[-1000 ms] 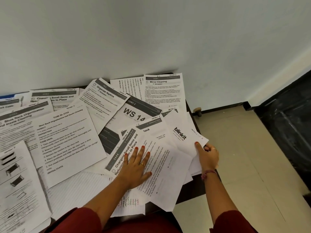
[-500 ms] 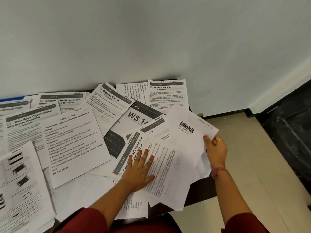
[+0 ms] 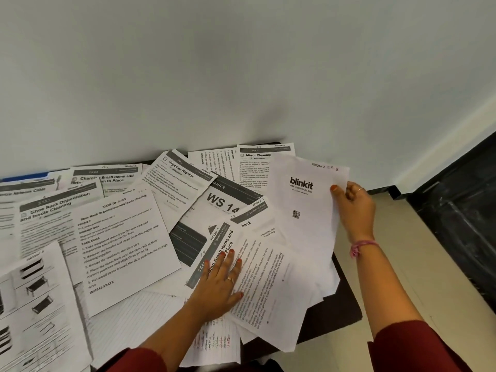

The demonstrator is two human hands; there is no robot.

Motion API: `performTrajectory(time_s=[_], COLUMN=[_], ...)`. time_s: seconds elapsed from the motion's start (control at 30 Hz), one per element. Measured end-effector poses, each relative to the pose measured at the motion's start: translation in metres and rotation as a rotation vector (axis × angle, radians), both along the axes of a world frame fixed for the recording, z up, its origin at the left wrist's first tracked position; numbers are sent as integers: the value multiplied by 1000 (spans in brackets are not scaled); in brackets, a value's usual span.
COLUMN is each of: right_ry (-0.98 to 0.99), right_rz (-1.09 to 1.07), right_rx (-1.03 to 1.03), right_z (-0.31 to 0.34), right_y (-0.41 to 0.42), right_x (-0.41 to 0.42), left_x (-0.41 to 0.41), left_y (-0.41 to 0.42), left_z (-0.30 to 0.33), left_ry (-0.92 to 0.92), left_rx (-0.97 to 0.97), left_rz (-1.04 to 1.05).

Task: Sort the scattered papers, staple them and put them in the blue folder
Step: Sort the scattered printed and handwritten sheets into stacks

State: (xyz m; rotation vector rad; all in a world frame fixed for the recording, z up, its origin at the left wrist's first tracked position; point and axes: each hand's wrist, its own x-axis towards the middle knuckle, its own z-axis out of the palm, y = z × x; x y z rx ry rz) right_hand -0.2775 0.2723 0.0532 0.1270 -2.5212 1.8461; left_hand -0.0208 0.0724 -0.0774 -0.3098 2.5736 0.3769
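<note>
1. Left hand [image 3: 220,285]: fingers spread flat, palm down, pressing a printed sheet [image 3: 257,280] near the tabletop's front right corner; nothing gripped.
2. Right hand [image 3: 353,208]: thumb and fingers pinched on the right edge of the "blinkit" sheet [image 3: 306,210], raised over the tabletop's right edge.
3. Scattered papers [image 3: 118,237]: overlapping across the dark tabletop [image 3: 341,312], reaching its back edge.
4. Blue folder [image 3: 24,178]: only a sliver shows at the back left edge, under papers.

Right hand [image 3: 353,210] pinches blinkit sheet [image 3: 306,208] edge; left hand [image 3: 218,284] flat on scattered papers [image 3: 120,237].
</note>
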Motion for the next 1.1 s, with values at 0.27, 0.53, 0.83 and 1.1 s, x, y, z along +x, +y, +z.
performTrajectory(time_s=[0.27,0.53,0.83,1.1], right_ry=[286,413,129,-191], right_rz=[47,133,278,303], right_rx=[85,54,-279,-300], right_z=[66,130,154,90], right_y=[-10,-28,-54,-90], right_x=[-13,-9,2,31], left_x=[-22,-88,-126,-82], left_y=[-10,-20,-59,-96], left_z=[31,121,210,185], left_ry=[279,703,871,788], left_rx=[114,588,1226,1218], left_rz=[104,566,988,1155])
